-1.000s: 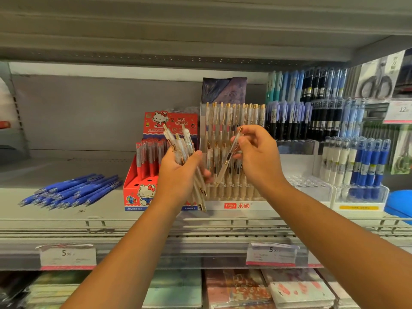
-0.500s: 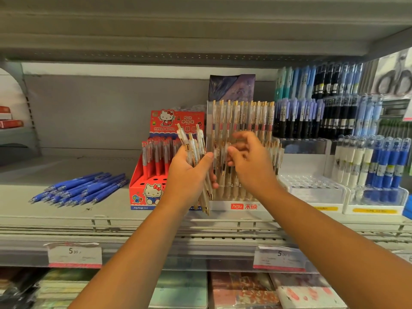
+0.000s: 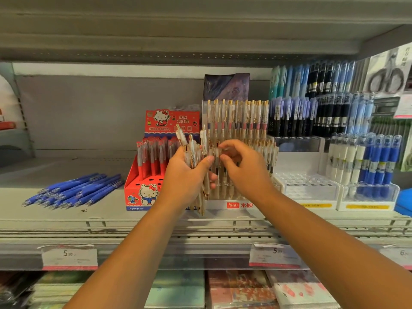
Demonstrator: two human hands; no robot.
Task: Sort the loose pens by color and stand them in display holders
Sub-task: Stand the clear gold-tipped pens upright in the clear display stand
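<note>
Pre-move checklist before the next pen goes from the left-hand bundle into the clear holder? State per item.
1. Left hand grips the pen bundle: ok.
2. Right hand has one pen singled out: cannot tell; its fingertips meet the bundle, but the pinch is blurred.
3. Clear holder stands upright on the shelf: ok.
4. Free slot in the holder: cannot tell; both hands cover its front rows.
5. Loose blue pens stood in a holder: not ok; they lie flat on the shelf.
</note>
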